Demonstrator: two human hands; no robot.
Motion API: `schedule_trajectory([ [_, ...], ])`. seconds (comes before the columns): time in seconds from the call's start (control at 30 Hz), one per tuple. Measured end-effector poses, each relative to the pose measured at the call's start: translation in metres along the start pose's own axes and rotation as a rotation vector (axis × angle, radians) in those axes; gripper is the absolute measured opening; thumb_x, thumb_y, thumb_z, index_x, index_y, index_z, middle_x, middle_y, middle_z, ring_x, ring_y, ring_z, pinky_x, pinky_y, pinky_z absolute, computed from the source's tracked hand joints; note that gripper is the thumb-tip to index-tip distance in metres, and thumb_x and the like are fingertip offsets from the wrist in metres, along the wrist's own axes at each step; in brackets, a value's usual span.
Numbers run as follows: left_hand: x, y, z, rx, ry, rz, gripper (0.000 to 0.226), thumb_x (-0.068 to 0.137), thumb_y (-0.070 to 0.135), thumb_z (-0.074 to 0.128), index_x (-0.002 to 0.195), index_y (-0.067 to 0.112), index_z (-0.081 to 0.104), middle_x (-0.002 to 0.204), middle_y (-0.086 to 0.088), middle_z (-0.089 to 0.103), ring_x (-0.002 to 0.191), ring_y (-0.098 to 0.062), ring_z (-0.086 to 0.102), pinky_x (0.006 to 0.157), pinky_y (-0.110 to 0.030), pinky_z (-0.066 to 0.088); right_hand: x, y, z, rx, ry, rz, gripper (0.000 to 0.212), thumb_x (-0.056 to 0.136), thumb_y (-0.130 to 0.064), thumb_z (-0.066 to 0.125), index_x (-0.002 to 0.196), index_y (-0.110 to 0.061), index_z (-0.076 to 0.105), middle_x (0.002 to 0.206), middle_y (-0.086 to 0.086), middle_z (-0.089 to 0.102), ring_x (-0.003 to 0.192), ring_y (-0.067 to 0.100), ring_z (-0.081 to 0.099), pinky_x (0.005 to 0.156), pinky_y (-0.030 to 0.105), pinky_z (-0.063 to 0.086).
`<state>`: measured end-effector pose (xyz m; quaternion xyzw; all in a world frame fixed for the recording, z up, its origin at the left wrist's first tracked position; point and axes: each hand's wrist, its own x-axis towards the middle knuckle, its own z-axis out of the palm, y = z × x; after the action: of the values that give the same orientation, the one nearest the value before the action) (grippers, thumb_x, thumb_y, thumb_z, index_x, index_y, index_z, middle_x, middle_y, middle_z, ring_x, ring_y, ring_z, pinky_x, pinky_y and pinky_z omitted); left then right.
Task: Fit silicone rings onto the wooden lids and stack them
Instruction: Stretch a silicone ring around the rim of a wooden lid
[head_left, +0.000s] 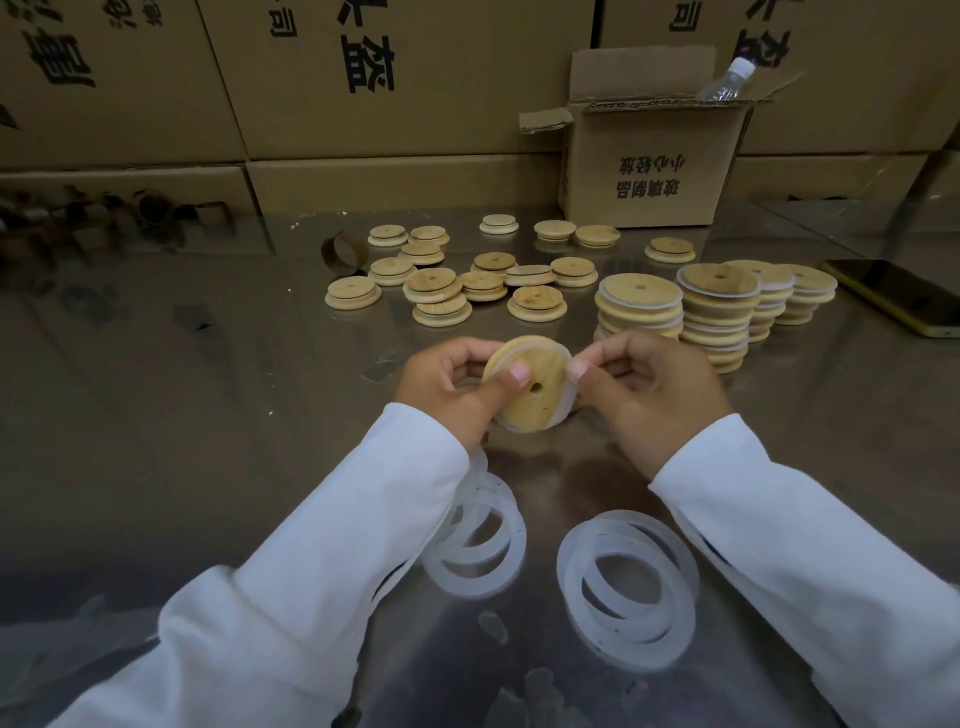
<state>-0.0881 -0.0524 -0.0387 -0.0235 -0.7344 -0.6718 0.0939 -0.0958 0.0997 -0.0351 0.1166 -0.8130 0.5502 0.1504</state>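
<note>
Now: left hand (447, 384) gripping wooden lid (524, 402) above tabletop (208, 415), centre of view, thumb on lid face near small hole. Right hand (639, 384) pinching translucent silicone ring (568, 397) at lid's right edge; ring partly round rim. Loose rings (628, 587) in two piles on tabletop between sleeves. Stacked lids (641, 312) with rings in columns just behind right hand. Bare lids (441, 291) scattered further back. Phone (893, 296) at right edge. Open cardboard box (654, 166) behind, plastic bottle (727, 80) in it.
</note>
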Motion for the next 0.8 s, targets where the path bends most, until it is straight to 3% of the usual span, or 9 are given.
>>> schedule_trajectory([
  [0.13,0.000,0.001,0.004,-0.047,0.027,-0.056,0.009,0.082,0.012,0.065,0.080,0.020,0.064,0.088,-0.008,0.068,0.091,-0.034,0.065,0.082,-0.050,0.054,-0.003,0.002,0.005,-0.143,0.062,-0.048,0.017,0.081,-0.022,0.064,0.069,-0.032,0.056,0.070,-0.016,0.060,0.068,0.000,0.056,0.060,0.005,0.041],
  [0.27,0.000,0.002,0.004,-0.051,0.010,-0.057,0.007,0.082,0.013,0.066,0.083,0.020,0.064,0.090,-0.009,0.069,0.093,-0.033,0.065,0.082,-0.049,0.054,-0.001,0.002,0.004,-0.184,0.102,-0.042,0.022,0.083,-0.021,0.062,0.066,-0.032,0.053,0.067,-0.018,0.057,0.064,0.000,0.053,0.055,0.001,0.038],
  [0.33,-0.001,0.005,0.004,-0.054,0.007,-0.044,0.007,0.082,0.012,0.065,0.083,0.019,0.064,0.090,-0.010,0.068,0.093,-0.035,0.065,0.083,-0.053,0.053,0.002,0.002,0.002,-0.148,0.077,0.000,0.022,0.083,-0.019,0.062,0.066,-0.030,0.054,0.067,-0.015,0.058,0.065,0.003,0.054,0.057,0.005,0.039],
  [0.5,0.000,0.007,0.003,-0.078,0.032,0.015,0.011,0.083,0.009,0.063,0.084,0.020,0.065,0.093,-0.011,0.069,0.095,-0.036,0.064,0.084,-0.057,0.051,0.010,-0.001,-0.002,-0.040,0.067,0.077,0.018,0.084,-0.017,0.062,0.068,-0.025,0.058,0.069,-0.004,0.062,0.075,0.018,0.060,0.076,0.029,0.049],
  [0.67,0.001,0.001,0.003,-0.142,0.044,0.007,0.010,0.083,0.010,0.063,0.085,0.020,0.065,0.096,-0.012,0.069,0.096,-0.033,0.065,0.086,-0.054,0.051,0.007,-0.006,-0.005,-0.018,0.049,0.042,0.016,0.085,-0.016,0.062,0.071,-0.023,0.059,0.073,-0.003,0.063,0.079,0.021,0.063,0.079,0.031,0.051],
  [0.8,0.002,-0.004,0.004,-0.196,0.061,0.011,0.009,0.081,0.008,0.064,0.084,0.017,0.066,0.091,-0.011,0.070,0.089,-0.030,0.067,0.078,-0.047,0.056,0.002,-0.006,-0.003,0.056,0.032,0.043,0.011,0.083,-0.017,0.063,0.074,-0.021,0.061,0.078,0.002,0.066,0.081,0.023,0.064,0.082,0.036,0.053],
])
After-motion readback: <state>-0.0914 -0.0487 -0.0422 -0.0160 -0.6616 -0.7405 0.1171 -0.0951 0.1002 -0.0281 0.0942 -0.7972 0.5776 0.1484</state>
